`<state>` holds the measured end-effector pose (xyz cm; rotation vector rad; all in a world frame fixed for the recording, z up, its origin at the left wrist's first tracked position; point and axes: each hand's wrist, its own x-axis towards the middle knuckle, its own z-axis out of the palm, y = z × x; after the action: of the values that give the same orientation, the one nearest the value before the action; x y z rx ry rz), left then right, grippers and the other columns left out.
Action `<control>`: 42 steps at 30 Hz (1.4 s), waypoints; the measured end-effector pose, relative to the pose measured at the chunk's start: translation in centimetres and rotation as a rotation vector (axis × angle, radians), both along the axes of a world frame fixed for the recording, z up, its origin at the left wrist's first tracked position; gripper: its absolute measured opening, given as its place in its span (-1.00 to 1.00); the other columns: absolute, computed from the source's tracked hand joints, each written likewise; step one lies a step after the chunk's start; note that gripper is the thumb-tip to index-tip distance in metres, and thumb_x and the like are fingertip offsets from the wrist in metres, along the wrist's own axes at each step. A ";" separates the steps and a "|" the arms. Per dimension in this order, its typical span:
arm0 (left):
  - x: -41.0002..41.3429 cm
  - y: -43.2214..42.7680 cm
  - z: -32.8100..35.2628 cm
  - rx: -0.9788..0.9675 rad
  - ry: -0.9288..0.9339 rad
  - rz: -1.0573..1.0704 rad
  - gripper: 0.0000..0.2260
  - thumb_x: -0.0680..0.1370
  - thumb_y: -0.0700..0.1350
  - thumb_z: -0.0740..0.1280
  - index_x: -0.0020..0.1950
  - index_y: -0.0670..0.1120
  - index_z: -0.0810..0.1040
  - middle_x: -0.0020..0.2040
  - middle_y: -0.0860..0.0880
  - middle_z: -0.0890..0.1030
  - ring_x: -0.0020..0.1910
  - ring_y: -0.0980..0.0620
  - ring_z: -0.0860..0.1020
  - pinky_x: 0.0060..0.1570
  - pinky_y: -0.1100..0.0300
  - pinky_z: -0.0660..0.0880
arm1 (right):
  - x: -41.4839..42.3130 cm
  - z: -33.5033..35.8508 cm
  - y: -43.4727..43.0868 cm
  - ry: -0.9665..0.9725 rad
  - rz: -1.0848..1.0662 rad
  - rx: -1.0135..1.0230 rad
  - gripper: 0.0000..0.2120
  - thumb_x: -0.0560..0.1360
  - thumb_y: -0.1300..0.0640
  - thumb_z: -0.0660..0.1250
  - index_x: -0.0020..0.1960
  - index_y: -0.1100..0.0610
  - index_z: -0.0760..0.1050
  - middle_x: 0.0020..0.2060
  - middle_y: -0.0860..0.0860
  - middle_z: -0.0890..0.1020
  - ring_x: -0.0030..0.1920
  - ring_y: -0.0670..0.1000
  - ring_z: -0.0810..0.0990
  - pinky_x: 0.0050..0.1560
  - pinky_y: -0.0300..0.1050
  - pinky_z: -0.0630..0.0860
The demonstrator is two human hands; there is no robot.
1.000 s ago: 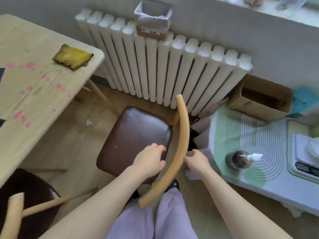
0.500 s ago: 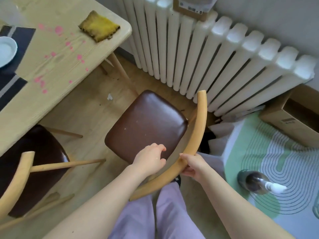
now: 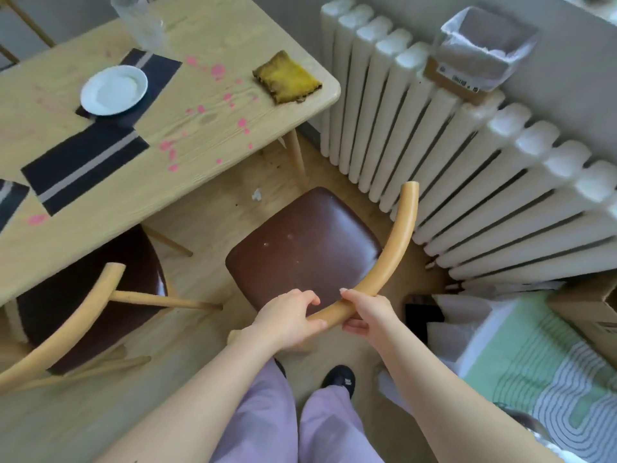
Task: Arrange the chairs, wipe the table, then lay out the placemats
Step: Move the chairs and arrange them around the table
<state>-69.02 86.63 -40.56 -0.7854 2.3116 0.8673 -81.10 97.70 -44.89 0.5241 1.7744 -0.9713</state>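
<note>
A chair with a brown seat (image 3: 305, 248) stands on the floor between the table and the radiator. My left hand (image 3: 287, 320) and my right hand (image 3: 367, 312) both grip its curved wooden backrest (image 3: 390, 245), side by side near its lower end. The wooden table (image 3: 207, 128) at the upper left carries pink stains, a yellow cloth (image 3: 287, 78) near its corner, dark placemats (image 3: 86, 162) and a white plate (image 3: 113, 90). A second chair (image 3: 90, 295) sits partly under the table at the left.
A white radiator (image 3: 450, 155) runs along the wall right of the chair, with a lined box (image 3: 480, 51) on top. A cardboard box (image 3: 587, 315) and a green patterned mat (image 3: 547, 372) lie at the right. My feet stand just behind the chair.
The view has swung left, bringing the table, plate and placemats into sight. The chair has turned toward the table, and both hands have closed fully round the backrest.
</note>
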 end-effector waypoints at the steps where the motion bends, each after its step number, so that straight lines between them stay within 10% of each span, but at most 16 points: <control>1: 0.4 -0.4 0.0 0.011 -0.012 -0.003 -0.54 0.47 0.17 0.32 0.33 0.07 0.41 0.21 0.01 0.49 0.15 -0.02 0.50 0.11 0.09 0.44 | 0.0 0.2 -0.7 0.004 0.015 0.017 -0.75 0.38 0.10 0.51 -0.10 0.18 0.48 -0.20 0.20 0.67 -0.18 0.17 0.70 -0.14 0.06 0.67; 19: 5.3 -15.2 1.5 -0.025 0.198 0.172 -0.63 0.56 -0.06 0.28 0.36 0.08 0.38 0.23 0.01 0.49 0.14 -0.02 0.50 0.17 0.03 0.48 | 2.2 4.3 -18.0 -0.065 -0.101 0.001 -0.50 0.28 0.32 0.49 0.18 0.29 0.45 -0.03 0.30 0.62 -0.16 0.27 0.66 -0.26 0.06 0.64; 42: 10.8 -22.4 -2.8 -0.081 0.127 0.146 -0.70 0.51 0.00 0.35 0.23 0.01 0.51 0.13 0.01 0.54 0.10 -0.03 0.51 0.03 0.12 0.41 | 6.8 -1.9 -22.4 -0.097 -0.144 -0.089 -0.86 0.40 0.35 0.39 -0.07 0.25 0.49 -0.24 0.19 0.60 -0.29 0.10 0.59 -0.29 -0.10 0.54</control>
<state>-58.19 64.25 -43.35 -0.9695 2.4368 0.9153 -74.34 75.29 -46.78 0.6381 1.6168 -1.1004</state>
